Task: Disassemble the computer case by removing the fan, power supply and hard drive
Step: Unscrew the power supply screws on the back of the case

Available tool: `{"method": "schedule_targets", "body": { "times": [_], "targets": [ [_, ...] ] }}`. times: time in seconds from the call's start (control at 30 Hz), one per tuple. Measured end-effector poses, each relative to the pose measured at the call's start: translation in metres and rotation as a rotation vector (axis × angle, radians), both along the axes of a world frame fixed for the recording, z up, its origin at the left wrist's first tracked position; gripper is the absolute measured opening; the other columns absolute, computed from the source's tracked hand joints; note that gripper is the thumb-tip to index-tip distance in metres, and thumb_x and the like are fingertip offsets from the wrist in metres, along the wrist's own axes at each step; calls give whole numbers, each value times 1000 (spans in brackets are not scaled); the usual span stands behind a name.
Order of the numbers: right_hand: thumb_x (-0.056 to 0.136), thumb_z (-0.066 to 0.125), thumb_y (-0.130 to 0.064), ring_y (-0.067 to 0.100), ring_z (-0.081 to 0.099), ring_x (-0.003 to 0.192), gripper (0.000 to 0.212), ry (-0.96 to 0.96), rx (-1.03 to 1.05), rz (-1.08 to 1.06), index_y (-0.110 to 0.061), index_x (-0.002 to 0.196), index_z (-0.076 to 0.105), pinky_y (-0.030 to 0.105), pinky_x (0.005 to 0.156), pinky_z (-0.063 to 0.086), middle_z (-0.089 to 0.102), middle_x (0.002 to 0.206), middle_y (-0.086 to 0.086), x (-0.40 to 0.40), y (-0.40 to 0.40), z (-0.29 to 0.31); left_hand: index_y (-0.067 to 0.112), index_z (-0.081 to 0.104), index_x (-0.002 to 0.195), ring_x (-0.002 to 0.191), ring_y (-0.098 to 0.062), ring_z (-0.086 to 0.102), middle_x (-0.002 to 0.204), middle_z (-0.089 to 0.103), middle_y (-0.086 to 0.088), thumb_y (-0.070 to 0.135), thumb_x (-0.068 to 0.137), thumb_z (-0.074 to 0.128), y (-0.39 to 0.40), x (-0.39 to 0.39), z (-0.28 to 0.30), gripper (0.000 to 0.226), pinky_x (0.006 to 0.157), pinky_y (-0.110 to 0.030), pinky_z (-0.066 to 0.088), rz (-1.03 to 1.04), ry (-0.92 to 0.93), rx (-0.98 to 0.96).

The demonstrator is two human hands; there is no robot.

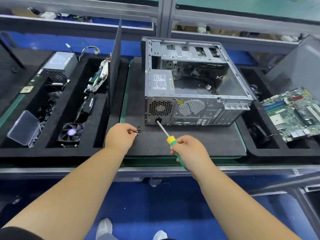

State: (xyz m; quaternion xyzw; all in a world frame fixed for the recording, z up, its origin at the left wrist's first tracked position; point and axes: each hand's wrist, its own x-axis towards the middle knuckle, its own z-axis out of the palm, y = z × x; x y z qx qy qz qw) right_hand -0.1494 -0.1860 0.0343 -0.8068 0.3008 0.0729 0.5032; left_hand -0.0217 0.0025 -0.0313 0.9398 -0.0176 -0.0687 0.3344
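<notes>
The right hand clamps the screwdriver, tip at the computer case rear; the left hand pinches loose screws, corralling them beside its grip.

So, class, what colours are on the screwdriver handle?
Yellow and green on the screwdriver handle, seen in the head view.

Both bare forearms are reaching forward over the counter's near edge, side by side. The left hand is hovering knuckles up just past that edge, its fingers curling down and its fingertips pinching something tiny and dark; what exactly, hard to tell from here. The right hand is sitting a little nearer to the body, fist wrapping round a handle, wrist angling inward, grip looking firm. The hands are staying apart, not touching each other.
</notes>
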Motion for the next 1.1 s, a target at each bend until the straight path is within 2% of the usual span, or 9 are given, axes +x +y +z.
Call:
{"method": "schedule_targets", "body": {
  "times": [0.23,0.37,0.43,0.53,0.63,0.7,0.8,0.87,1.1],
  "targets": [
    [86,58,-21,4,61,57,8,-37,80,-74,-25,90,64,26,59,47,72,70,-11,2,13,10,27,76,98,79,-8,60,79,64,15,17,86,69,5,9,0,16,73,-18,43,-71,27,-30],
    [84,56,-19,6,61,59,12,-112,140,-131,-25,92,64,29,65,49,73,73,-9,-1,22,17,28,72,104,83,-10,61,93,67,10,14,87,62,9,14,6,24,80,-24,49,-105,9,-60],
    [82,55,-21,4,61,57,14,-147,155,-131,-26,91,64,29,65,49,73,74,-8,-3,25,21,25,70,106,78,-6,60,94,64,10,13,87,60,7,19,14,25,81,-25,51,-130,-64,-131],
    [77,54,-25,2,61,57,17,-191,184,-135,-26,91,65,28,64,49,73,75,-6,-4,31,28,24,65,111,85,-4,58,99,61,7,13,86,61,0,27,35,27,87,-28,51,-188,-224,-284],
    [78,55,-24,5,61,58,17,-221,212,-157,-25,92,65,27,62,51,73,74,-5,-3,36,34,25,54,122,103,3,50,115,51,11,19,84,65,-5,34,61,40,95,-16,39,-329,-441,-349],
    [80,56,-22,6,61,59,15,-224,217,-168,-25,92,65,29,63,52,73,75,-5,-1,40,36,25,49,129,120,-6,45,126,48,9,19,82,67,-9,40,74,50,105,-20,33,-466,-551,-324],
    [79,55,-24,6,61,59,17,-204,193,-167,-25,93,65,32,67,54,73,76,-6,3,45,38,25,48,136,134,-14,39,140,48,6,17,82,69,-16,50,84,58,114,-32,30,-633,-516,-194],
    [81,55,-23,6,60,59,16,-201,194,-177,-25,93,65,33,67,55,73,75,-6,5,49,39,23,53,134,137,-15,37,141,50,6,13,83,70,-19,53,84,54,116,-36,29,-687,-469,-142],
    [86,55,-19,5,60,58,14,-193,199,-214,-24,94,65,29,63,51,73,74,-7,10,55,41,22,65,124,132,-13,44,131,59,7,5,83,70,-17,58,90,45,114,-35,32,-663,-445,-225]
  ]
}}
